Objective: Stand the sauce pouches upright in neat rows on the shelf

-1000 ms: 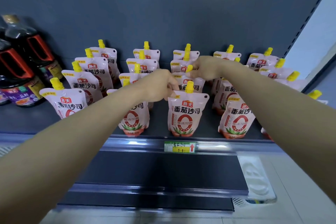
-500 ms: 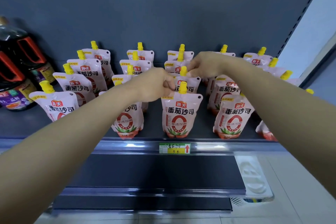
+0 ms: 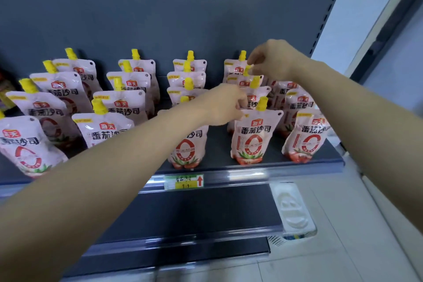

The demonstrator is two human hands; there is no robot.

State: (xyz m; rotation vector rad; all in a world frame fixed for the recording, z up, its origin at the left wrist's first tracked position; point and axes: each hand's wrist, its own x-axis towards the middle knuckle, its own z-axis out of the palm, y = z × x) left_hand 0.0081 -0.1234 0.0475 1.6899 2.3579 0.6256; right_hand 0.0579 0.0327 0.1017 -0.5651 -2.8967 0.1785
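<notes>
Scene: Pink-and-white plastic sauce pouches [image 3: 109,130] with yellow spout caps stand in files running front to back on a dark grey metal shelf [image 3: 217,149], labels facing the aisle so shoppers can read them.
Right hand: The right hand [image 3: 272,62] reaches deep into the fourth file from the left and closes thumb and forefinger on the yellow cap of a rear pouch [image 3: 237,81]. The stiff spout looks the surest handle on a soft bag, likely chosen to pull it straight.
Left hand: The left hand [image 3: 226,103] sits lower and nearer, fingers curled against the top left corner of that file's front pouch [image 3: 255,137]. Blur hides whether they grip it or merely steady it, probably so it does not topple while the one behind is handled.
Rows: The files to the left stand upright and evenly spaced. The far-right pouches crowd together, so that end appears to need the most work.
Backdrop: A dark grey back panel [image 3: 160,7] rises behind the last pouches. A green-and-yellow paper price label [image 3: 184,182] hangs on the shelf's front rail.
Risk: The soft pouches stand close, and a nudge could tip neighbours in turn.
</notes>
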